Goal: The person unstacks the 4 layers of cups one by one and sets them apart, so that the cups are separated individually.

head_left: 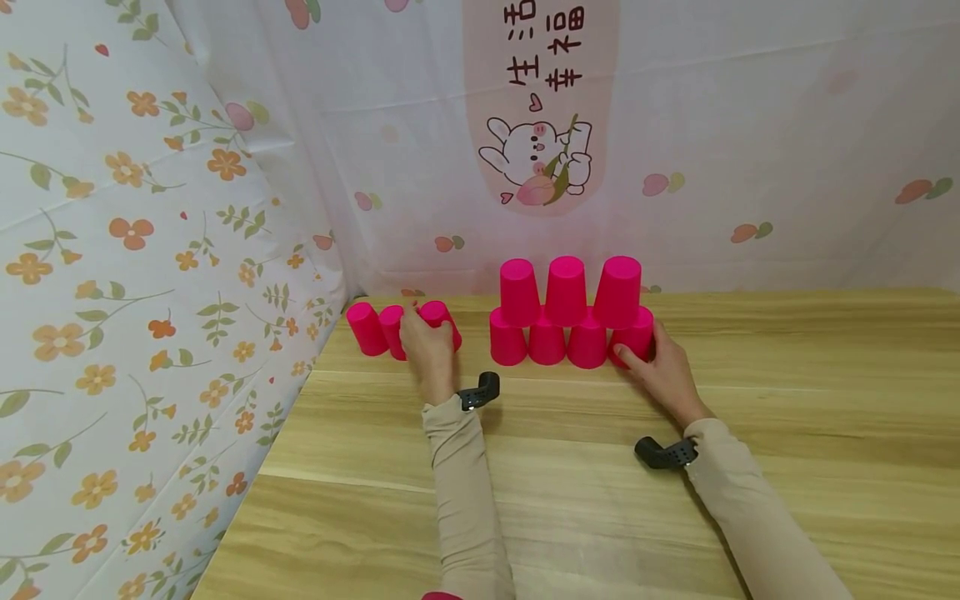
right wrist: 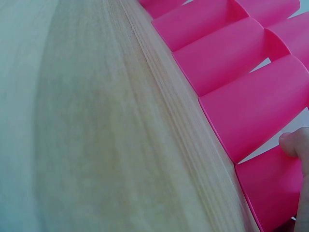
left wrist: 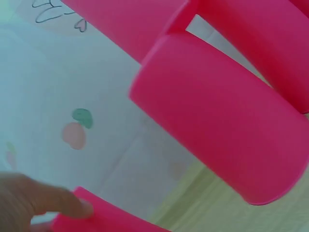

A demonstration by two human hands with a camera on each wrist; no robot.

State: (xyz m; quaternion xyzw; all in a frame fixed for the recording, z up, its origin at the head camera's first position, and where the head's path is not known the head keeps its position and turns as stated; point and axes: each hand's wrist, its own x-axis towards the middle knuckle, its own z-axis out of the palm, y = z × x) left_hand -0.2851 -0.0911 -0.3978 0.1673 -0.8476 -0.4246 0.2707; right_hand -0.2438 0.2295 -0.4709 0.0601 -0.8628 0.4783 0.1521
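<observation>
Pink cups stand upside down in two tiers at the back of the table. Three cups, such as the middle one, form the upper tier on a row of several below. My right hand grips the rightmost lower cup, thumb in front and fingers on its far side; the right wrist view shows the thumb on that cup. To the left, my left hand holds the right one of three separate cups, also seen at the lower edge of the left wrist view. Its fingers partly hide the middle cup.
The leftmost separate cup stands near the table's left edge. A printed cloth hangs behind the wooden table, and a floral cloth along the left. Each wrist wears a black strapped camera.
</observation>
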